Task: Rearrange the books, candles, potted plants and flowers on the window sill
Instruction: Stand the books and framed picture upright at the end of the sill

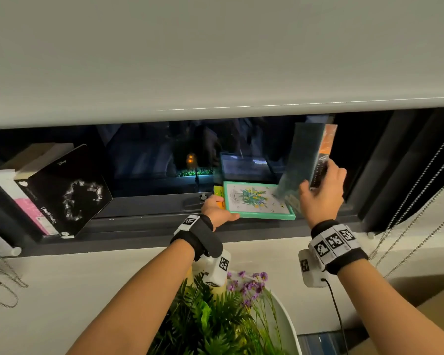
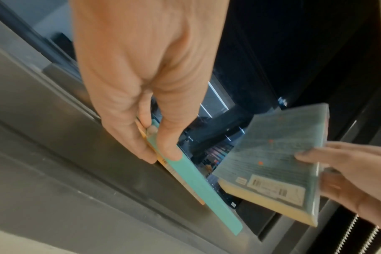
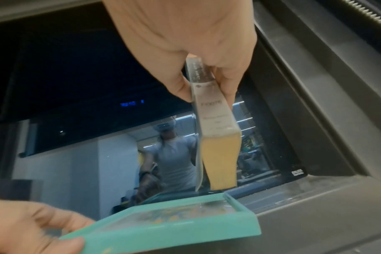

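Observation:
A teal-framed plant picture (image 1: 259,201) lies flat on the dark window sill (image 1: 144,234), on top of a yellow-orange book (image 1: 218,194). My left hand (image 1: 217,211) grips the left edge of the frame (image 2: 191,175) and that book together. My right hand (image 1: 321,190) holds a dark green paperback (image 1: 304,155) upright and tilted above the frame's right end. The paperback's barcode back (image 2: 272,159) shows in the left wrist view, its yellowed page edge (image 3: 220,159) in the right wrist view, just above the frame (image 3: 174,225).
Several books, a black one (image 1: 69,190) in front, lean at the sill's left end. A lowered roller blind (image 1: 215,55) covers the window above. Bead chains (image 1: 418,206) hang at the right. A potted plant with purple flowers (image 1: 231,313) stands below my arms.

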Demonstrator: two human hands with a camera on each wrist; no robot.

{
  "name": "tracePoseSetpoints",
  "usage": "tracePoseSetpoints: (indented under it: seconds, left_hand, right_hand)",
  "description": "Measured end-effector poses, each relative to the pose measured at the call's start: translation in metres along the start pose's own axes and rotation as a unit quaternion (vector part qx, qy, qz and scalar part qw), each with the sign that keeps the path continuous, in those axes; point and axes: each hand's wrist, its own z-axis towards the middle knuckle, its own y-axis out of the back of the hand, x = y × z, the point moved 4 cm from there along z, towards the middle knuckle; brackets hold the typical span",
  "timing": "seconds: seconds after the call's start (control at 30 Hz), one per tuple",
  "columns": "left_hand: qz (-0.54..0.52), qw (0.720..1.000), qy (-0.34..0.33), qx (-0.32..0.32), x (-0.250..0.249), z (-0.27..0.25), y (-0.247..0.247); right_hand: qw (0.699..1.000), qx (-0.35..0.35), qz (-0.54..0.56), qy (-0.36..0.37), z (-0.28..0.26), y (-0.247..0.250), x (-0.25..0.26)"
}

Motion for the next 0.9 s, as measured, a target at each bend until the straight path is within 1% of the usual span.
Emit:
tracePoseSetpoints:
  seconds: [0.1,0.2,0.3,0.37,0.43,0.5,0.57,0.73,0.9]
  left_hand:
    - [0.029,0.999,-0.009,-0.011,0.002,-0.001,-0.005]
    - [-0.004,1.0,0.004,0.028,0.0,-0.003,-0.01]
    - [0.028,0.997,-0.011,0.066,-0.002,-0.002,-0.011]
    - [0.055,0.995,-0.021,0.074,0.0,-0.001,-0.013]
    - [0.11,0.992,-0.038,0.056,0.0,0.0,-0.016]
    - [0.159,0.985,-0.053,0.025,-0.002,-0.001,-0.017]
    - [0.189,0.98,-0.059,0.004,-0.001,0.001,-0.018]
    - [0.229,0.971,-0.067,0.007,-0.003,0.001,-0.013]
    - [0.238,0.969,-0.071,0.016,-0.007,0.0,0.0]
  right_hand:
    - [0.998,0.04,0.009,0.037,-0.01,-0.012,0.011]
    - [0.996,0.073,0.01,0.059,-0.021,-0.024,0.018]
    - [0.993,0.089,0.017,0.073,-0.027,-0.032,0.022]
    - [0.992,0.099,0.021,0.081,-0.028,-0.037,0.024]
    - [0.989,0.112,0.021,0.09,-0.029,-0.042,0.025]
    - [0.988,0.122,0.017,0.094,-0.029,-0.047,0.025]
    - [0.988,0.124,0.014,0.093,-0.03,-0.05,0.024]
    - [0.99,0.116,0.006,0.086,-0.033,-0.051,0.023]
    - [0.989,0.117,0.015,0.095,-0.034,-0.052,0.028]
